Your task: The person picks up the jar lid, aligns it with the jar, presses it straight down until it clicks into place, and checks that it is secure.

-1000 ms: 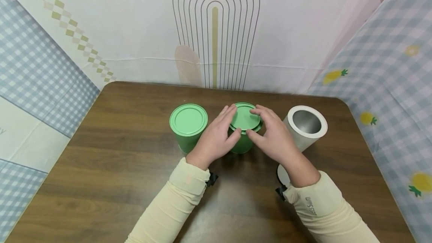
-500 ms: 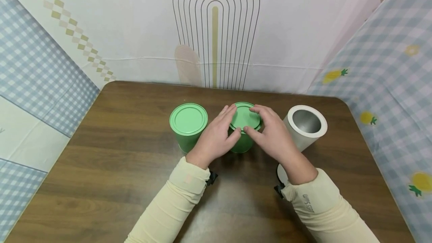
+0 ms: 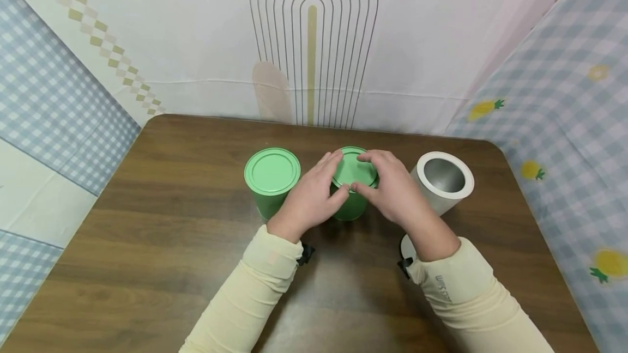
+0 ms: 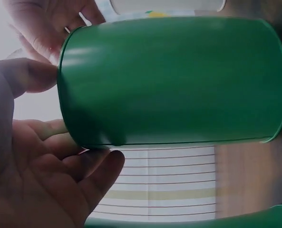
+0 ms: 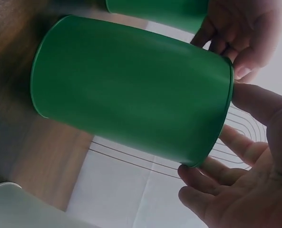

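Note:
In the head view, a green can (image 3: 349, 211) stands upright in the middle of the table, its green lid (image 3: 354, 170) lying level on top. My left hand (image 3: 314, 195) curves round the can's left upper edge, thumb at the near rim. On the opposite side, my right hand (image 3: 392, 187) holds the lid's edge between thumb and curled fingers. Both wrist views show thumbs and fingers meeting the can's top rim; its green wall (image 4: 174, 80) is bare below them. Some fingertips of each hand are hidden behind the can.
A second green can (image 3: 272, 170) with its lid on stands to the left. At right is an uncovered white cylinder (image 3: 436, 200) with a metallic inside. A white disc with a dark edge (image 3: 407, 247) is partly behind my right wrist. Patterned cloth (image 3: 206, 42) hangs behind the wooden table (image 3: 147, 244).
The lid sat slightly raised and offset at the right; now it lies flush on the can. My right hand has shifted a little left and inward. The left hand has barely moved.

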Motion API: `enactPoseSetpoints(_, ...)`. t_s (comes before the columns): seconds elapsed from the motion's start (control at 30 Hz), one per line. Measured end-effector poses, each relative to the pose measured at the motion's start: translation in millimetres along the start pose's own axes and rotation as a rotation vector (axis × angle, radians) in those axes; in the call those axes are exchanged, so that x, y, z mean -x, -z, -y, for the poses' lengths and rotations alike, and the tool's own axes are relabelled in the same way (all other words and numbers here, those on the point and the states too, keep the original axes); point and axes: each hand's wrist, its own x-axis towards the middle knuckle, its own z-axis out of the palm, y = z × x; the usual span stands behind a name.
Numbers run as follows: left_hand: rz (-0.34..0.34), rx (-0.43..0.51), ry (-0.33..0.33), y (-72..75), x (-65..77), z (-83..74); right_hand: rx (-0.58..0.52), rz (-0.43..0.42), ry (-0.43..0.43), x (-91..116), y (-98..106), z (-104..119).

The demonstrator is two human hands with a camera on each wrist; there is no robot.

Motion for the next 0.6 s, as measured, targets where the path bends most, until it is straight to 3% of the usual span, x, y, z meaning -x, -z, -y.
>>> enactPoseSetpoints(0.3, 0.024, -0.05, 0.014, 4.5, -3.6, -8.2, -0.01, 0.007, -0.011, 2, 1, 2)
enactPoseSetpoints(0.47, 0.017, -0.005, 0.022, 0.7, 0.3, -4.1, -0.017, 0.012, -0.028, -1, -1, 3)
enactPoseSetpoints(0.6, 0.032, 0.034, 0.017, -6.2, 2.4, -3.4, 0.006, -0.017, 0.007, 3, -4, -1)
